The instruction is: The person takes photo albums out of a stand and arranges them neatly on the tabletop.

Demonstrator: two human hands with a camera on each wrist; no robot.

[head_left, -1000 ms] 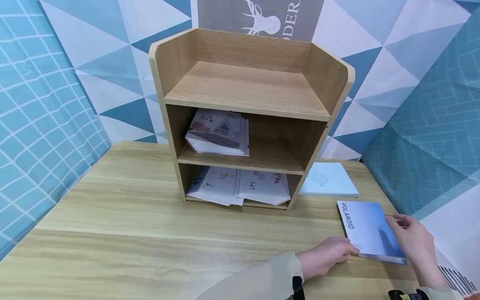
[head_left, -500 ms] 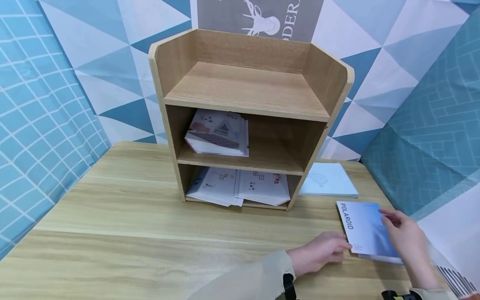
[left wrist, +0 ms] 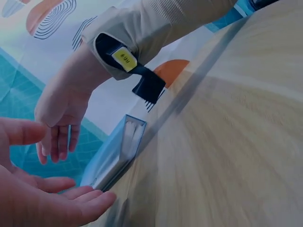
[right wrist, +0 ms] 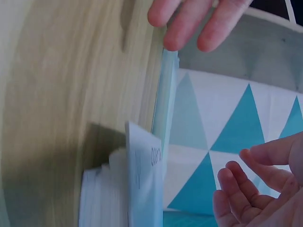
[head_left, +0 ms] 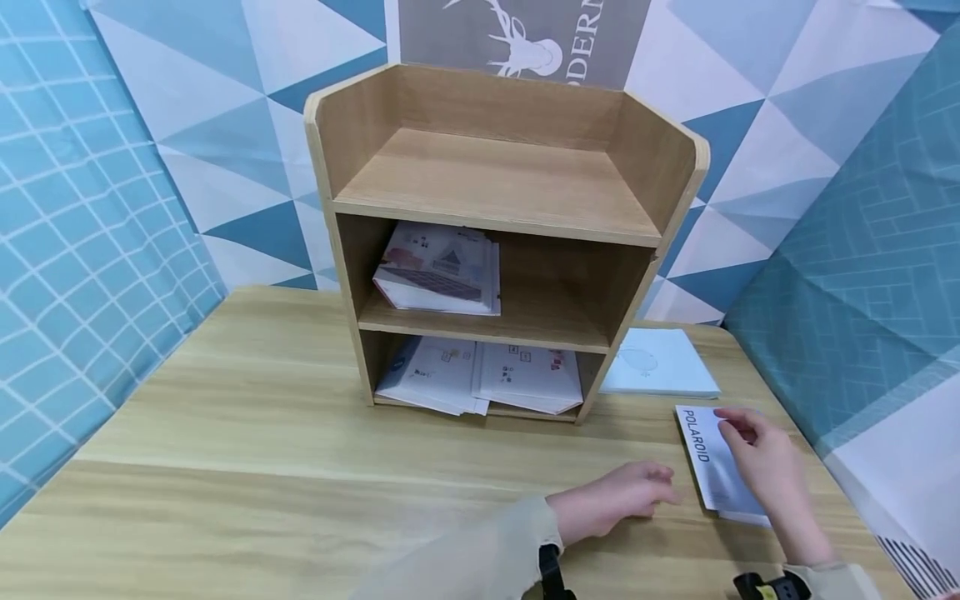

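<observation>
A blue-and-white book (head_left: 708,458) with POLAROID on its cover lies on the table at the right; the right hand hides much of it in the head view. My right hand (head_left: 761,458) hovers over this book with loosely bent fingers, holding nothing. To the book's left, my left hand (head_left: 618,500) is held just over the table with relaxed fingers, apart from it. In the left wrist view, the page edges of the book (left wrist: 120,156) show beyond the left hand (left wrist: 47,194). The right wrist view has the book (right wrist: 144,179) standing apart from the right hand's fingers (right wrist: 236,189).
A wooden shelf (head_left: 487,221) stands at the back of the table (head_left: 300,467). Booklets (head_left: 442,275) lean in its middle compartment, more booklets (head_left: 525,375) in the bottom one. A pale blue book (head_left: 660,367) lies right of the shelf. Patterned panels (head_left: 862,250) border the table.
Both hands have moved left. The left hand has drawn away from the book's lower left corner, and the right hand has passed from its right edge to over its cover. The book has stayed put.
</observation>
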